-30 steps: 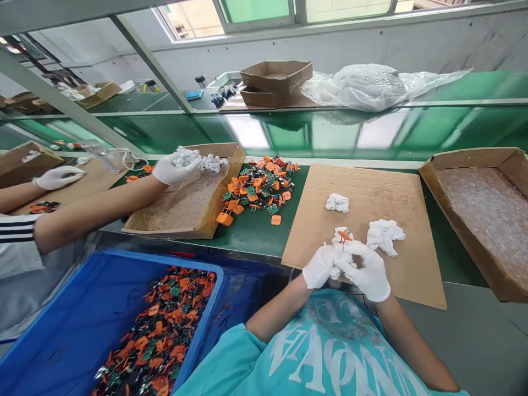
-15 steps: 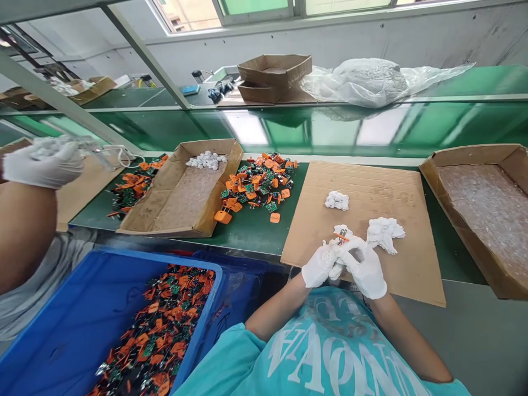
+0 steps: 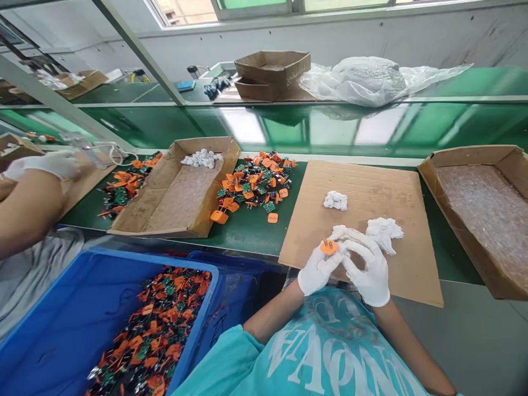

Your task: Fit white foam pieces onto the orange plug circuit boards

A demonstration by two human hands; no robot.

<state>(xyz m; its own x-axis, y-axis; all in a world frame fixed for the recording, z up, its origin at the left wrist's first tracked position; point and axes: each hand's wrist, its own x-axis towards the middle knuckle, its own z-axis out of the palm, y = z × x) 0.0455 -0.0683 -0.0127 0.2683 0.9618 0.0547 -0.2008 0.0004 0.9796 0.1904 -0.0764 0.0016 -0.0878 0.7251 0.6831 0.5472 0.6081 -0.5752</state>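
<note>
My left hand [image 3: 315, 272], in a white glove, is closed on an orange plug piece [image 3: 329, 247] whose two metal prongs face up. Against it is my right hand [image 3: 369, 269], also gloved, its thumb and fingers curved in and meeting the left fingers. What the right fingertips pinch is hidden. Beyond my hands, a small cluster of white putty lumps [image 3: 335, 201] lies on the cardboard sheet [image 3: 371, 181]. A larger white putty mass [image 3: 385, 234] rests just past my right hand.
Left of the cardboard is a pile of orange plug pieces with green circuit boards [image 3: 256, 181]. Beside it stands a cardboard tray [image 3: 177, 198] with white balls. Another tray [image 3: 487, 192] is at right. A blue bin [image 3: 210, 291] stands lower left, near a co-worker's gloved hand [image 3: 53, 164].
The orange piece has turned in my fingers, so its flat face and prongs now show. My right hand has shifted slightly. The co-worker's hand has moved lower.
</note>
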